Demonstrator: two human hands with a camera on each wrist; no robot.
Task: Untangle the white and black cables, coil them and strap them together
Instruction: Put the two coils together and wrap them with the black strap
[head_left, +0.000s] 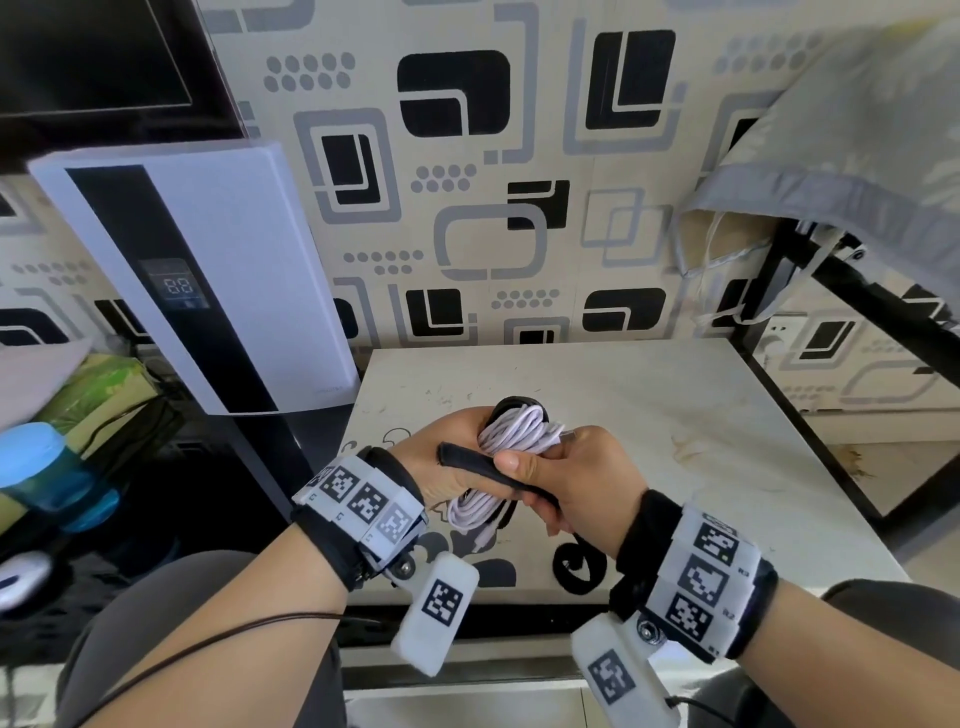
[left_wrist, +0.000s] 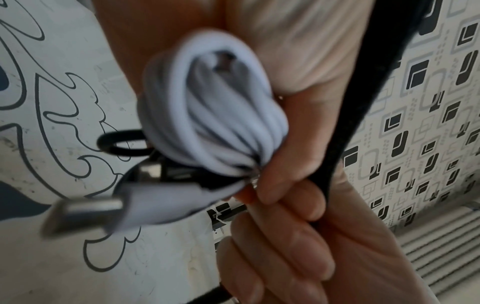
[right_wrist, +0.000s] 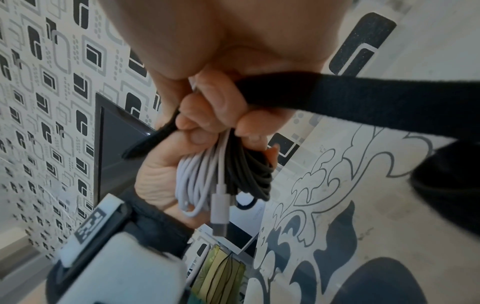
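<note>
From the head view, both hands are up over the table (head_left: 675, 415), and between them sits the white cable (head_left: 511, 434), coiled into a long bundle, with the black cable (head_left: 519, 402) peeking out at the bundle's far end. The left hand (head_left: 447, 462) is wrapped around the bundle's left side, fingers curled behind it. The right hand (head_left: 576, 483) closes in from the right, thumb pressing the black strap (head_left: 483, 467) down across the bundle's near side, and the strap's loose end sticks out left over the left hand. Over to the left wrist view: the white cable (left_wrist: 207, 115) bulges in tight loops out of the grip, its plug (left_wrist: 85, 211) jutting near and blurred, a loop of black cable (left_wrist: 116, 144) just behind it, and the strap (left_wrist: 363, 102) runs taut up the right side past curled fingers (left_wrist: 285, 216). Now the right wrist view: fingers (right_wrist: 207, 107) clench white cable (right_wrist: 192, 176) and black cable (right_wrist: 252, 174) side by side, coils hanging down with a white plug (right_wrist: 221, 207) dangling, while the strap (right_wrist: 363, 98) stretches off to the right from the thumb.
</note>
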